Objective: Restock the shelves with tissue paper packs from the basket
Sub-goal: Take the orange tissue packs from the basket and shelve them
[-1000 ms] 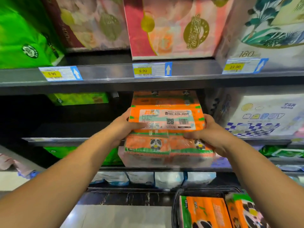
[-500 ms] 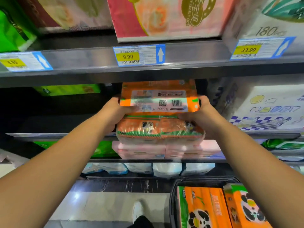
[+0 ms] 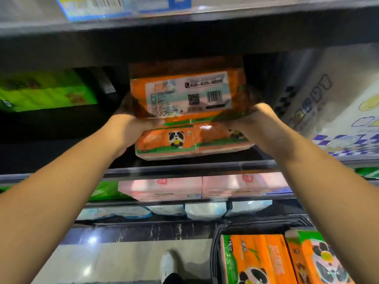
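— Gripping it from both ends, see? The left hand (image 3: 131, 128) has its fingers wrapped round the near left corner of the orange panda pack (image 3: 187, 107), and the right hand (image 3: 259, 125) is clamped on the right end. I can't make out the fingertips, they're tucked under and behind the wrapper.

— So where's the pack, on the shelf or not?

— Half in, I'd say. It's tilted, label side up, back edge inside the bay and front edge hanging above the shelf lip (image 3: 184, 168). It may be resting on another orange pack underneath, but the blur makes that hard to call.

— What worries you?

— The wrapper's soft and slick. If one hand lets go before the pack lies flat, I reckon it slides forward off the lip. And the shelf above (image 3: 184, 37) sits low; shove it in at that tilt and the top edge could catch.

— And the neighbours?

— The white patterned pack (image 3: 328, 103) stands just beside the right hand, so knuckles could snag it. The green pack (image 3: 45, 91) on the left is well apart. The basket (image 3: 217, 238) below holds more orange packs (image 3: 256, 261), so plenty remains.
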`<state>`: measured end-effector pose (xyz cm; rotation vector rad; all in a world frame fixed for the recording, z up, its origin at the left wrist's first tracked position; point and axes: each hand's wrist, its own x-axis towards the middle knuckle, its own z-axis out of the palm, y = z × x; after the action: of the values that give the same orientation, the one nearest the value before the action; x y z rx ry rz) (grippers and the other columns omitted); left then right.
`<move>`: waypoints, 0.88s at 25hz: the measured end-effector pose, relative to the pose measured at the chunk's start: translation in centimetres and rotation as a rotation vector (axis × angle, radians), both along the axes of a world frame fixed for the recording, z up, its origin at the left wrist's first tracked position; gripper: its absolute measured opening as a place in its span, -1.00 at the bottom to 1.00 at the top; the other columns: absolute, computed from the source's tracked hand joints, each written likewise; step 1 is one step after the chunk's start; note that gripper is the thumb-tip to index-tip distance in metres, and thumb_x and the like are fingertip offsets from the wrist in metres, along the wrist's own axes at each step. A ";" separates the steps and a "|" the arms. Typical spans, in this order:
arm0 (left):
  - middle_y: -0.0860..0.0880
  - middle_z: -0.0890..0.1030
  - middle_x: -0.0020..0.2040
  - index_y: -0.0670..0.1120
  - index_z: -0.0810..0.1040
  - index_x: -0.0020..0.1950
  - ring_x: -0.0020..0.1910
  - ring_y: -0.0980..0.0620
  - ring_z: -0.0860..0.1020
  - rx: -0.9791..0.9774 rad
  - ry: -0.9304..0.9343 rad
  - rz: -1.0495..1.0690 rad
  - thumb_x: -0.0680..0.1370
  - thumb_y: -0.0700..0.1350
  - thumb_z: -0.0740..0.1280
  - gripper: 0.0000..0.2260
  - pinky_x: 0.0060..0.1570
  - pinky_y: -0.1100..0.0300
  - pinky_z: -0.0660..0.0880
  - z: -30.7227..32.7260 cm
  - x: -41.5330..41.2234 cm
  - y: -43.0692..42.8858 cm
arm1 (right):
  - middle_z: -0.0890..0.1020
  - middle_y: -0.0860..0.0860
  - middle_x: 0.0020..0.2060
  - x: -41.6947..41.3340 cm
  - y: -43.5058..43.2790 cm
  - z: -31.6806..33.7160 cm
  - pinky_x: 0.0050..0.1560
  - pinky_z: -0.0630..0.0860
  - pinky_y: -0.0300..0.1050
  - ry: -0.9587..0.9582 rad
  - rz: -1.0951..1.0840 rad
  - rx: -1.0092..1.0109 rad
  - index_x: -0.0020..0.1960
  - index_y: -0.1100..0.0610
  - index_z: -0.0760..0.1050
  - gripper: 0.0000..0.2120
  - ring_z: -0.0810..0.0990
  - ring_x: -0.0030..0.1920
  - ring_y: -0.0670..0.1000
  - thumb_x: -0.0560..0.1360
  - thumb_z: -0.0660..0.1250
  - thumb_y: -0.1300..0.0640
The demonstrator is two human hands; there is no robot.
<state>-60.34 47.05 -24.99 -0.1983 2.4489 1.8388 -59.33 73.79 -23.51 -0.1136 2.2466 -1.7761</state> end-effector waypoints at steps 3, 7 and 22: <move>0.07 0.63 0.12 0.06 0.44 0.25 0.09 0.09 0.62 -0.023 0.170 0.018 0.38 -0.30 0.50 -0.47 0.10 -0.01 0.56 -2.4 -0.6 0.5 | 0.66 -0.27 -0.21 -1.2 0.4 -2.4 0.02 0.56 -0.20 0.091 -0.119 0.071 -0.15 -0.22 0.53 -0.69 0.63 -0.16 -0.30 0.38 0.52 0.18; 0.15 0.61 0.09 0.18 0.40 0.18 0.03 0.23 0.62 -0.027 0.372 0.051 0.34 -0.33 0.51 -0.40 -0.08 0.29 0.58 -4.4 -2.3 1.3 | 0.61 -0.25 -0.23 -2.8 1.3 -5.0 -0.18 0.53 -0.36 0.150 -0.159 0.091 -0.20 -0.21 0.43 -0.64 0.60 -0.22 -0.29 0.36 0.52 0.18; 0.21 0.49 0.09 0.21 0.13 0.30 -0.04 0.50 0.51 -0.280 0.678 0.028 0.35 -0.27 0.53 -0.22 -0.09 0.54 0.45 -8.0 -10.7 3.4 | 0.44 -0.12 0.23 -11.7 1.8 -9.6 0.13 0.40 -0.20 0.544 -0.447 0.215 0.51 -0.10 -0.01 -0.03 0.44 0.12 -0.17 0.32 0.54 0.16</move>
<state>-71.05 50.49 -33.00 0.4590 3.1478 1.7720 -70.98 75.57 -33.13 -0.0571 3.0367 -1.8589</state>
